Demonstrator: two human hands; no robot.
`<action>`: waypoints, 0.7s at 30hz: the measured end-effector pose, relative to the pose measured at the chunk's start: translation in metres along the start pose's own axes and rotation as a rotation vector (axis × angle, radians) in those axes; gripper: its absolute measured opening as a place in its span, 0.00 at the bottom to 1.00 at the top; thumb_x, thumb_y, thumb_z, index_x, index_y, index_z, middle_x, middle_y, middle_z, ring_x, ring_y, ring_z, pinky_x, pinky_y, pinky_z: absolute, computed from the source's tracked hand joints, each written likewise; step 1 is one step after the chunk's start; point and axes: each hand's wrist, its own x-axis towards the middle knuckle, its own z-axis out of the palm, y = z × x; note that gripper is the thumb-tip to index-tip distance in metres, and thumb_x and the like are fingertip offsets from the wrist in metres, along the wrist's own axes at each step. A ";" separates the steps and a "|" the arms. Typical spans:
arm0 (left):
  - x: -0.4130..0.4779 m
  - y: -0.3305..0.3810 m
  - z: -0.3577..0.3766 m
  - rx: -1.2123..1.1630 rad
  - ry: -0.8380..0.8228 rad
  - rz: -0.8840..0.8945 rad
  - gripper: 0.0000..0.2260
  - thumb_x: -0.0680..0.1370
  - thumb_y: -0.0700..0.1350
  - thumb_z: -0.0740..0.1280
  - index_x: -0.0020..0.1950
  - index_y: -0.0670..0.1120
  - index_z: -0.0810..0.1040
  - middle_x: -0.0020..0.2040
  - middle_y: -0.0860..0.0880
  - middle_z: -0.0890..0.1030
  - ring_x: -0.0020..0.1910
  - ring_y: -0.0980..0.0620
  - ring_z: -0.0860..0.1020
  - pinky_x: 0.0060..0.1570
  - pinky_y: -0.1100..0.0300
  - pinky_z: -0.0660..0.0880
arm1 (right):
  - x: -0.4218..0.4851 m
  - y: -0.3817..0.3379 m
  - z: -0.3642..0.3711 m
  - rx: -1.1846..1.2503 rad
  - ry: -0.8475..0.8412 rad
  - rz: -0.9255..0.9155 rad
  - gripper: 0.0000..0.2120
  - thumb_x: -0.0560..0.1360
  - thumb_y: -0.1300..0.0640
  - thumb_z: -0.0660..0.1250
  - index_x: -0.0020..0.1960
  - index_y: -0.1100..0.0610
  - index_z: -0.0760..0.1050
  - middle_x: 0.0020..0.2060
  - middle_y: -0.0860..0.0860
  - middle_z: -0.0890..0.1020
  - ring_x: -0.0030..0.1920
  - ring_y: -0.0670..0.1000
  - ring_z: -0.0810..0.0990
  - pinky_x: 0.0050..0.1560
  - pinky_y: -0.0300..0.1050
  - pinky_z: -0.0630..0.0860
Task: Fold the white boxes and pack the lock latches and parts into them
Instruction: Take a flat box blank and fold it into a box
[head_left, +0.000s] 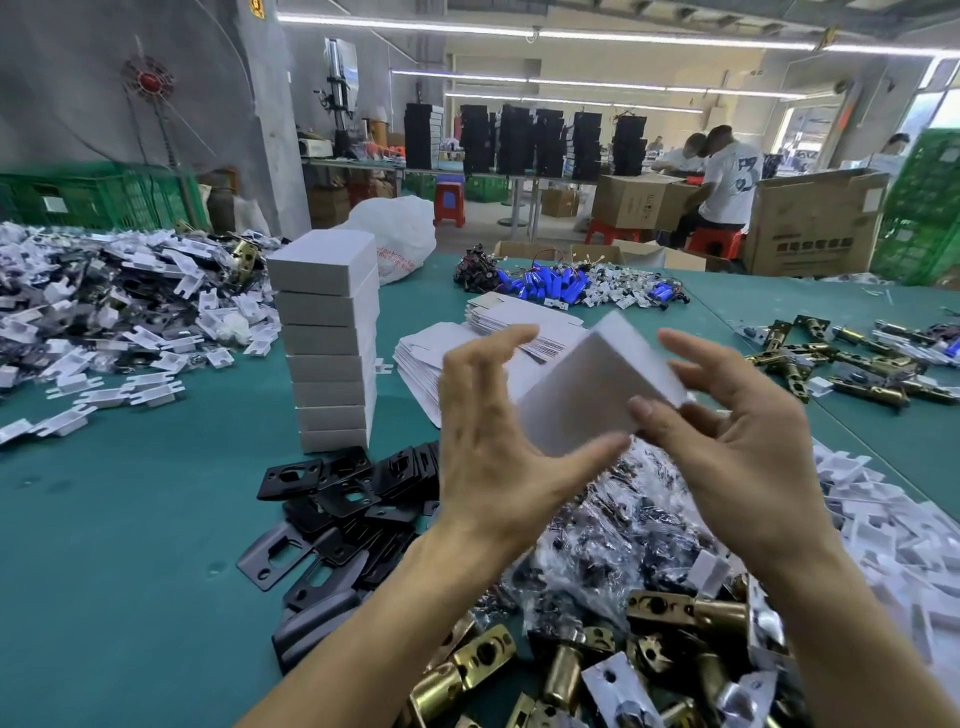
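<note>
Many small white plastic parts (104, 322) lie heaped with dark metal pieces at far left on the green-covered table (130, 519). Just right of the heap: a tall stack of closed white cardboard boxes (327, 343), upright, contents hidden. Flat black metal strike plates (343, 499) lie in a loose pile at the stack's foot. Behind them: unfolded white box blanks (421, 358), stacked flat.

Centre: left hand (488, 457) has its fingers spread and straight, thumb tip touching the lower corner of a white folded box (587, 389) held tilted above the table. The box faces in view are closed; contents cannot be seen. Right hand (737, 457) pinches the box, thumb on the near face, fingers curled behind the far edge.

Below the hands: clear plastic bags of small dark screws (613, 530), and nearer the camera, brass-coloured lock latches (571, 670). More brass latches (831, 364) lie scattered at right.
</note>
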 end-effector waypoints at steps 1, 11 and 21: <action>0.003 0.002 -0.002 -0.084 0.054 -0.091 0.31 0.66 0.66 0.73 0.61 0.54 0.67 0.56 0.51 0.71 0.52 0.62 0.71 0.50 0.71 0.71 | 0.001 0.001 -0.002 0.028 0.044 -0.003 0.28 0.72 0.64 0.73 0.67 0.45 0.72 0.53 0.46 0.81 0.50 0.48 0.84 0.49 0.47 0.83; 0.018 0.000 -0.017 -1.402 -0.530 -1.037 0.45 0.68 0.73 0.63 0.74 0.42 0.71 0.61 0.39 0.75 0.55 0.41 0.76 0.49 0.45 0.82 | -0.010 0.001 0.025 -0.006 -0.331 -0.163 0.28 0.67 0.77 0.72 0.53 0.46 0.78 0.58 0.47 0.78 0.61 0.46 0.78 0.53 0.44 0.81; 0.015 -0.005 -0.010 -1.412 -0.387 -0.943 0.22 0.70 0.59 0.70 0.54 0.43 0.82 0.45 0.45 0.83 0.43 0.47 0.83 0.46 0.49 0.82 | -0.011 -0.002 0.026 -0.110 -0.340 -0.038 0.16 0.74 0.38 0.66 0.61 0.37 0.78 0.59 0.37 0.80 0.61 0.40 0.79 0.61 0.49 0.78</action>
